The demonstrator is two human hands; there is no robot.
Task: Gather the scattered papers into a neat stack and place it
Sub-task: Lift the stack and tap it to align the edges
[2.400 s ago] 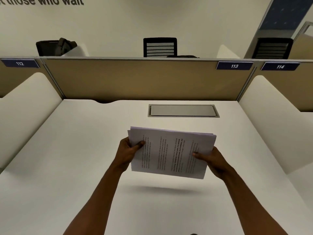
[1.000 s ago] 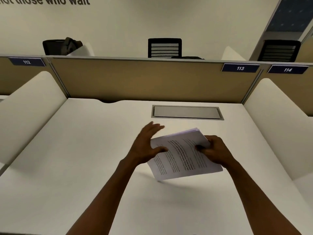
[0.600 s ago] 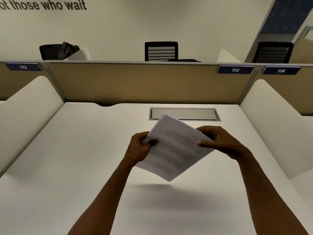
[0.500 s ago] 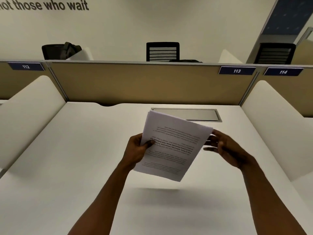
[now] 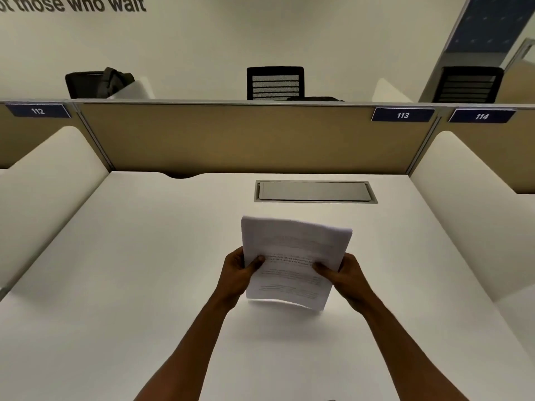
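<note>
Holding: both hands grip one stack of papers (image 5: 292, 256) above the white table (image 5: 115, 285), clear of its surface.
Left hand (image 5: 237, 273): closed on the stack's left edge, thumb lying across the printed top sheet.
Right hand (image 5: 344, 276): closed on the stack's right edge, thumb on top, fingers hidden beneath.
Stack: tall side running away from the person, far end tilted upward, near edge sagging slightly; sheet edges look roughly even, with small offsets at the far right corner.
Print: lines of text show on the top sheet, too blurred to read.
Shadow: a faint one lies on the table under the stack's near edge.
Table: a grey metal hatch (image 5: 315, 191) is set into it beyond the stack, near the tan partition (image 5: 231, 140).
Labels: 112 (image 5: 37, 111), 113 (image 5: 403, 115) and 114 (image 5: 481, 116) sit along the partition's top.
</note>
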